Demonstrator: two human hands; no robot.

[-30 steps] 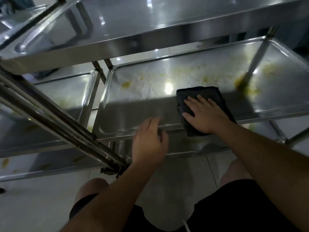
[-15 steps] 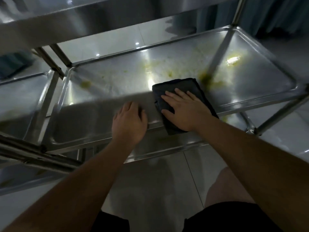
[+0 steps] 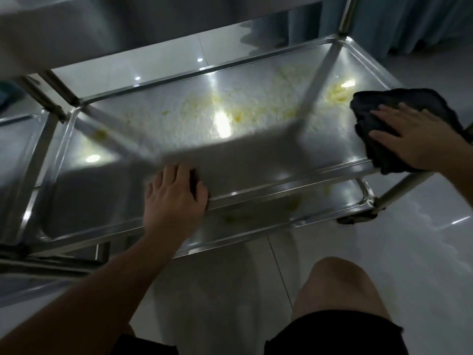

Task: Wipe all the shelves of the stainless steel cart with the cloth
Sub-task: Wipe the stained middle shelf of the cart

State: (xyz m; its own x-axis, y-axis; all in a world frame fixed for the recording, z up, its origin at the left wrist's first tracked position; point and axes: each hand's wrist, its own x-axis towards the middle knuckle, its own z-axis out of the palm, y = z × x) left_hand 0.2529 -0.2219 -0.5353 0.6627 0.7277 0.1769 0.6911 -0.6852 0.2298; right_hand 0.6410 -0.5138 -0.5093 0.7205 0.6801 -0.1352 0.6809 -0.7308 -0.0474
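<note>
The stainless steel cart's middle shelf (image 3: 256, 165) fills the view, smeared with yellow residue (image 3: 238, 116) across its far half. A dark cloth (image 3: 399, 103) lies at the shelf's right end, partly over the rim. My right hand (image 3: 414, 139) presses flat on the cloth with fingers spread. My left hand (image 3: 174, 198) rests on the shelf's near rim, fingers curled over the edge. The lower shelf (image 3: 268, 221) shows beneath, also with yellow spots. The top shelf (image 3: 76, 29) overhangs at upper left.
A second steel cart (image 3: 18, 149) stands at the left, close to this one. Upright posts (image 3: 345, 16) rise at the far right corner. A caster (image 3: 358, 217) sits at the near right leg. Glossy tiled floor (image 3: 422, 252) lies to the right, and my knee (image 3: 340, 285) is below.
My right hand has slid the cloth from the shelf's middle to its right end. The view has shifted so the shelf sits more centred. My left hand stays on the near rim.
</note>
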